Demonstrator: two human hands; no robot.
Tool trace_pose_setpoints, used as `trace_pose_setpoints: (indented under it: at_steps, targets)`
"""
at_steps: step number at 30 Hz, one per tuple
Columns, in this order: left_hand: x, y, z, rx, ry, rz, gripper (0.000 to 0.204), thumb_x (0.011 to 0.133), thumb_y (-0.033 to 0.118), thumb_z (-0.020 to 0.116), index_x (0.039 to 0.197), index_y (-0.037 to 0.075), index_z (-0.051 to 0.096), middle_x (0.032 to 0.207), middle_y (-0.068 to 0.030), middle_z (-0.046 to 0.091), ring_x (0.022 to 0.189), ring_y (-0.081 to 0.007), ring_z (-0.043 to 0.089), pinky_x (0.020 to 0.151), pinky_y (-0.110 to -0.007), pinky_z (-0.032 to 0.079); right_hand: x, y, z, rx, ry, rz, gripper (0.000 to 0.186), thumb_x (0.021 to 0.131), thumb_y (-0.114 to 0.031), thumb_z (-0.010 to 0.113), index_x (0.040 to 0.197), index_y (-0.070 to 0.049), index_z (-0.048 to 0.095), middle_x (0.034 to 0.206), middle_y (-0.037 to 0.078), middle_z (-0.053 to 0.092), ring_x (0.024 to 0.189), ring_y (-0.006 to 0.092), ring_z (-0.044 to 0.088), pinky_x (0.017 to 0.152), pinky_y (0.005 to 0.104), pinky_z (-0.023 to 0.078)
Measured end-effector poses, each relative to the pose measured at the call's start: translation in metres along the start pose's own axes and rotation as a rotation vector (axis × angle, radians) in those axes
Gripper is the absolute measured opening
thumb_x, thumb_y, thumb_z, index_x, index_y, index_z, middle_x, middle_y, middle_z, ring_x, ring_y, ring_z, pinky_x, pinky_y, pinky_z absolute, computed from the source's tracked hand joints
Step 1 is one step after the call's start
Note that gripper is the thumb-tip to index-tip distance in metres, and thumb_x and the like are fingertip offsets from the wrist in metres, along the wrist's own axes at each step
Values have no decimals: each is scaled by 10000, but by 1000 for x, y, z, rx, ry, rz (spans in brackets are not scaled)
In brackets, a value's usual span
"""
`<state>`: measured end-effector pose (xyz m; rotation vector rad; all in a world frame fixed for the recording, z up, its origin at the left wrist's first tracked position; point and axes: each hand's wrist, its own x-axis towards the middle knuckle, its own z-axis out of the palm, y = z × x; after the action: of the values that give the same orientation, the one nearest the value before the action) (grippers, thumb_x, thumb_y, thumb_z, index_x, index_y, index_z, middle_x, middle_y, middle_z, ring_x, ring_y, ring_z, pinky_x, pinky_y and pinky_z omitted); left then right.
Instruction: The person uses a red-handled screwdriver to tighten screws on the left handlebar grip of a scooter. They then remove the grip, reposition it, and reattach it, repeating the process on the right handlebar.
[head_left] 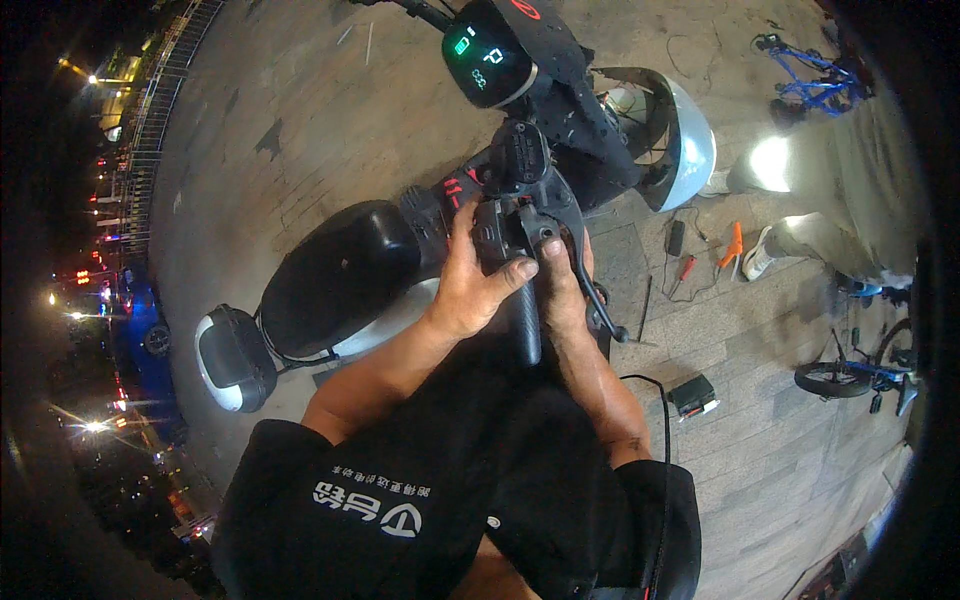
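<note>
Both my hands are on the handlebar of an electric scooter. My left hand [468,285] wraps the left side of a black switch housing [495,230], its thumb stretched toward the grip. From the other side my right hand [562,285] closes on the same housing, with its thumb on the housing's near edge and the other fingers hidden behind. A black textured grip [526,335] points down toward me between my wrists. The brake lever [592,295] curves past my right hand. Beyond the housing sit a black rounded cover [520,158] and a lit display [488,58].
The scooter's black seat [345,250] and rear box [237,360] extend left. A pale blue panel [690,150] juts out right. On the paving lie an orange-handled tool [733,243], a red-handled tool [687,267] and a dark box [693,396]. A person's legs [810,240] and bicycles [850,375] are at right.
</note>
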<state>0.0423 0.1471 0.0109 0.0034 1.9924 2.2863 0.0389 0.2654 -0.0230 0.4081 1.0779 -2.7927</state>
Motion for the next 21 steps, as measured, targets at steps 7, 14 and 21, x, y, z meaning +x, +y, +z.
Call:
trace_pose_setpoints:
  at_steps: [7,14,21]
  targets:
    - [-1,1,2,-39,21,-9,896,807,193,790,1451,29,190,1315,-105,456,1225,-217,459,1072,-387,355,0,-3,9,-2,24,-51,565,817,-304,748,1231,-17,490,1123,97,601,1007,179,580,902,337,472]
    - [2,2,4,-15,10,39,869,828,259,774,1438,26,201,1305,-110,453,1215,-210,455,1063,-373,352,3,3,-3,-104,-9,-62,665,805,-427,738,1253,-13,474,1142,108,588,1025,195,572,906,353,469]
    - [4,-2,-2,-108,49,-52,742,876,343,716,1365,-4,280,1227,-115,480,1131,-175,483,983,-352,418,-7,3,-9,-105,-44,-8,795,765,-479,763,1322,0,459,1201,110,575,1085,229,567,965,369,452]
